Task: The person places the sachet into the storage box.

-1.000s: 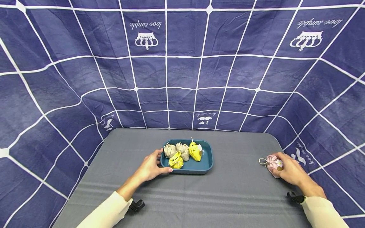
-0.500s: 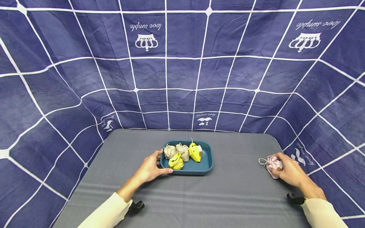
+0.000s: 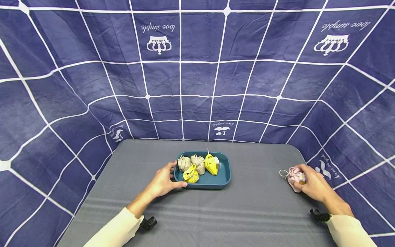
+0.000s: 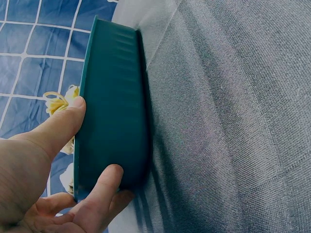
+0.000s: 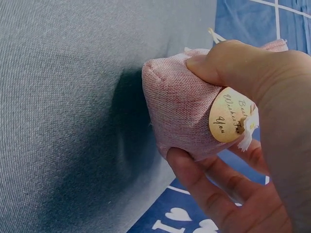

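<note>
At the left end of a blue-green plastic tray (image 3: 226, 181), my left hand (image 3: 163, 180) grips the corner. Its thumb lies along the near rim, and in the left wrist view its fingers (image 4: 104, 189) curl around the end wall. Inside the tray sit two beige drawstring pouches (image 3: 198, 164) and two yellow drawstring pouches (image 3: 211, 164), bunched toward the left. Far to the right, my right hand (image 3: 314, 183) pinches a pink drawstring pouch (image 5: 180, 102) between thumb and fingers. A round tag (image 5: 228, 116) reading "Best Wishes For You" and a white flower hang on it.
Grey cloth (image 3: 253, 212) covers the table, with creases along its front. A blue curtain (image 3: 197, 79) with white grid lines stands behind and on both sides, close to the right hand. The tray's right half has bare floor.
</note>
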{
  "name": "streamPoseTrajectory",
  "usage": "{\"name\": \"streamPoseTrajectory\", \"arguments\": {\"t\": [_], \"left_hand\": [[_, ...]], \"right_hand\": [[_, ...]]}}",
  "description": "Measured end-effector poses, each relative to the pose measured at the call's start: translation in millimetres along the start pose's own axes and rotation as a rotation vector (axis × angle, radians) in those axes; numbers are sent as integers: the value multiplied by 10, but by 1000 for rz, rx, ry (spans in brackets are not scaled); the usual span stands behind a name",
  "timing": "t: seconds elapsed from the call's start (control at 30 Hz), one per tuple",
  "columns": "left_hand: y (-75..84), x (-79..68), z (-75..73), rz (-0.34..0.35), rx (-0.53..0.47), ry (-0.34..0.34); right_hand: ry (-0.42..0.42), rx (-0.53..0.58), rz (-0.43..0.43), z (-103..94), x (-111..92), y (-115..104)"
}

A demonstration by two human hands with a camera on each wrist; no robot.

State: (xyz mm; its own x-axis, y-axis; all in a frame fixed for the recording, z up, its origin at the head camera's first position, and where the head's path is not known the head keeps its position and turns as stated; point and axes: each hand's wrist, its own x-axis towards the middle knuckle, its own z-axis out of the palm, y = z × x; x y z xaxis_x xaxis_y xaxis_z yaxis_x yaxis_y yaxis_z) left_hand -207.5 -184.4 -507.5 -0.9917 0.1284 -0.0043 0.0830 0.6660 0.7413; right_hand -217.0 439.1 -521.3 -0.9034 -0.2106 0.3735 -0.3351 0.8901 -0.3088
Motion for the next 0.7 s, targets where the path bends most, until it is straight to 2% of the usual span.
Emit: {"name": "streamPoseTrajectory", "arguments": {"t": [0.27,0.7], "left_hand": [[9,3,-4,-5,-10,-6],[2,2,4,-3,-23,-8]], "right_hand": [[8,-4,-3,-19,41,-82],[71,-10,-111,-14,151,-258]]}}
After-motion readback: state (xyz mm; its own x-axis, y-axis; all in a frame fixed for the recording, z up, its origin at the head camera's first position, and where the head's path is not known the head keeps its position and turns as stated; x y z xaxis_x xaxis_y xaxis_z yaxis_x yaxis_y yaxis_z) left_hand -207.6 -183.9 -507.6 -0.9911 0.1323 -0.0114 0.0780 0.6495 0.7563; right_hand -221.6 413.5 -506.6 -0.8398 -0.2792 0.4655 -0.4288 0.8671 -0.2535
